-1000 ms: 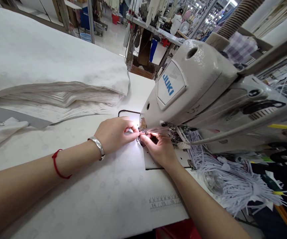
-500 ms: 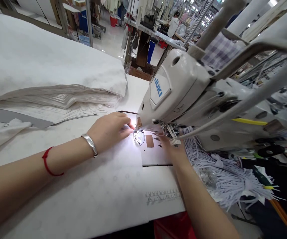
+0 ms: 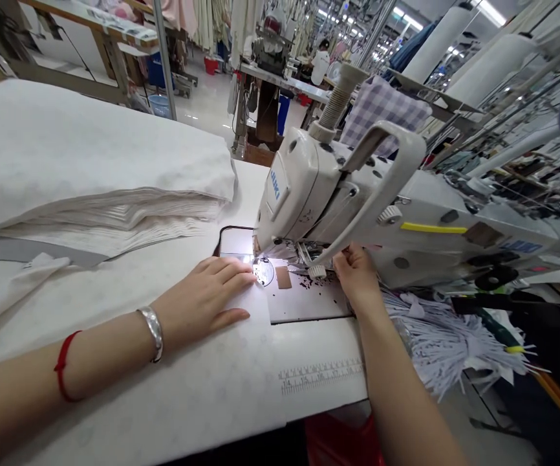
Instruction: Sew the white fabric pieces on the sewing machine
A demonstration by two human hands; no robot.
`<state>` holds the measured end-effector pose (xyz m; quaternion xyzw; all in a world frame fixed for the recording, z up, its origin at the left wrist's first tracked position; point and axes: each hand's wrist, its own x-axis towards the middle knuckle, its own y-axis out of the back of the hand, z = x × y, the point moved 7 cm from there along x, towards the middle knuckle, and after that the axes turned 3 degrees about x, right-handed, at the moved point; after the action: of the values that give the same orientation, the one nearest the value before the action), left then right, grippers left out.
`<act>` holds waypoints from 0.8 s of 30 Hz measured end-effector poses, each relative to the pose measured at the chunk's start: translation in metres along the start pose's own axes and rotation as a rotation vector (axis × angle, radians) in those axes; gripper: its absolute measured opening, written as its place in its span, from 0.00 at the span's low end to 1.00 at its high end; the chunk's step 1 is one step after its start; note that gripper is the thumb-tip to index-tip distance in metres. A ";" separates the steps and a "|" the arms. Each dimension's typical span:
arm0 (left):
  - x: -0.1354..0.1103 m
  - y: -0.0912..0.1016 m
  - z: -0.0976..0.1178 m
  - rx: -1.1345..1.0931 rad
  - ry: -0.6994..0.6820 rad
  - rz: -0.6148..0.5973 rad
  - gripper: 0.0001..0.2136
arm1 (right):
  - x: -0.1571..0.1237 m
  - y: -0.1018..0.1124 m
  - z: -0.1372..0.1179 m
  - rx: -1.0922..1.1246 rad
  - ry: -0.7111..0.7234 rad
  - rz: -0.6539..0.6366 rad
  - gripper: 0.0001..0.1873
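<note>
My left hand [image 3: 202, 301] lies flat with its fingers spread on a white patterned fabric [image 3: 183, 388], its fingertips just short of the presser foot [image 3: 280, 255] of a JUKI sewing machine [image 3: 299, 188]. A clear round guard [image 3: 263, 272] sits by the foot, and a small tan patch [image 3: 283, 277] shows on the machine bed [image 3: 309, 304]. My right hand [image 3: 355, 278] is curled behind the machine head, close to a white curved bar [image 3: 377, 194]. Its fingers hide whatever they may touch, and no held thing shows.
A thick folded stack of white fabric [image 3: 96, 149] lies on the table at left. White strips [image 3: 445, 343] hang at the table's right edge, above a red bin [image 3: 338, 440]. A ruler scale [image 3: 321, 377] marks the tabletop. A co-worker [image 3: 319, 65] stands far back.
My left hand has drawn back from the needle area and flattened on the fabric. My right hand has moved right, behind the machine head. The view has swung, so the machine appears turned.
</note>
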<state>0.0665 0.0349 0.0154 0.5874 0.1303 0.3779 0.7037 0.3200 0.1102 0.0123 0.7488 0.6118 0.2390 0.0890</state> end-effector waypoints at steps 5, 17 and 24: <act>0.001 -0.001 -0.006 0.020 0.023 -0.016 0.20 | -0.015 -0.008 -0.018 -0.239 0.079 0.009 0.05; -0.037 0.001 0.027 0.032 0.043 -0.067 0.22 | -0.087 -0.060 -0.070 -0.237 0.234 -0.397 0.08; -0.030 0.005 0.030 0.061 0.009 -0.022 0.26 | -0.097 -0.078 -0.077 -0.266 0.424 -0.476 0.13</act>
<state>0.0626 -0.0073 0.0204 0.6052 0.1516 0.3686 0.6891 0.2022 0.0231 0.0218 0.5005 0.7377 0.4394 0.1103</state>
